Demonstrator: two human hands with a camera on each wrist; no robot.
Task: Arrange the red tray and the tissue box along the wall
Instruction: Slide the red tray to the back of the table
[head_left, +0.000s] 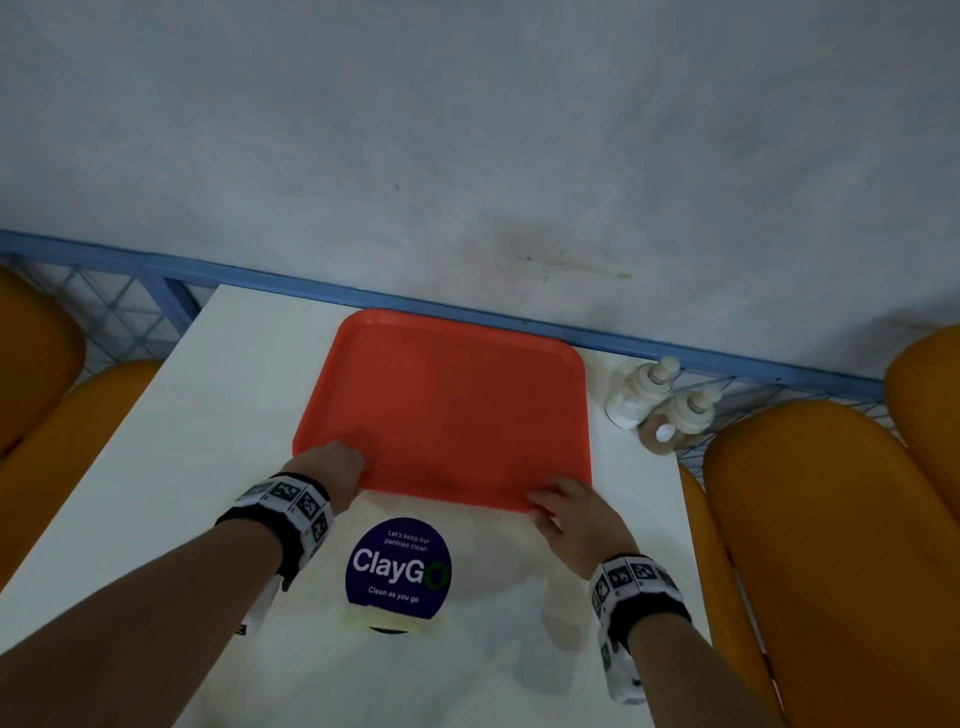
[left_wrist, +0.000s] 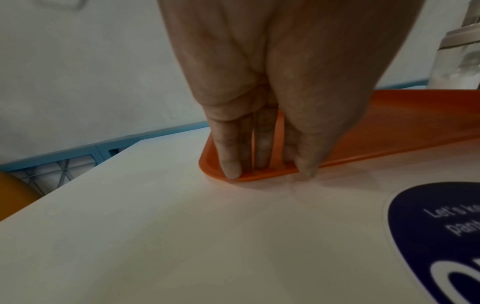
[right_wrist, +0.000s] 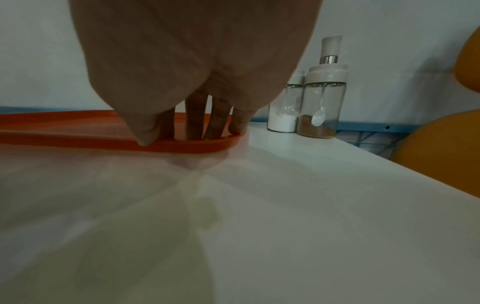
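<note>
The red tray (head_left: 441, 405) lies flat on the white table (head_left: 218, 415), its far edge close to the blue rail (head_left: 467, 312) at the foot of the wall (head_left: 467, 130), slightly askew to it. Both hands are on its near edge.

The left hand (head_left: 332, 467) takes the near left corner: in the left wrist view its fingers (left_wrist: 262, 144) reach down inside the tray while the thumb (left_wrist: 306, 164) comes down outside the rim, so the grip pinches the tray's lip (left_wrist: 259, 174). The right hand (head_left: 571, 514) does the same at the near right corner; the right wrist view shows fingers (right_wrist: 194, 123) standing inside the tray and the thumb (right_wrist: 145, 131) pressed on the outer rim, a pinching grip on the edge.

Just right of the tray, by the rail, stand two glass jars: one with white powder (head_left: 641, 395), one with brown powder (head_left: 675, 421) and a small white spoon inside. A round dark blue sticker (head_left: 397, 569) reading "ClayGo" sits on the table between the forearms. Orange seats (head_left: 831, 545) flank the table. No tissue box is in view.
</note>
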